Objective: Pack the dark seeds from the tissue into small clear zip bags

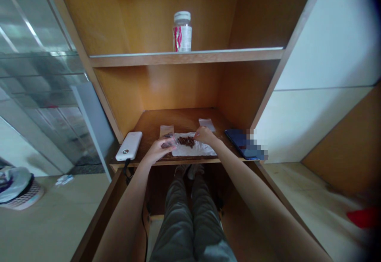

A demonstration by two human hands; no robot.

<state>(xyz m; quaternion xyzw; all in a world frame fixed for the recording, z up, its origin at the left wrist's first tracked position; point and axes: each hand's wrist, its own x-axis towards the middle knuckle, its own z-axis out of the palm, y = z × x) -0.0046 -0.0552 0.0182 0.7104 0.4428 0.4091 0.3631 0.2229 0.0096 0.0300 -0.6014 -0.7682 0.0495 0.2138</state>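
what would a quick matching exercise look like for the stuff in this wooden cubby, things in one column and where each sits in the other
Things
1. white power bank
2. brown pieces
3. bottle with a white cap
4. dark blue phone

Places
A. standing on the upper shelf
B. at the left of the wooden desk top, its cable hanging down
C. in a heap on the white paper
D. at the right of the desk top

Right pairs: 1-B, 2-C, 3-A, 4-D
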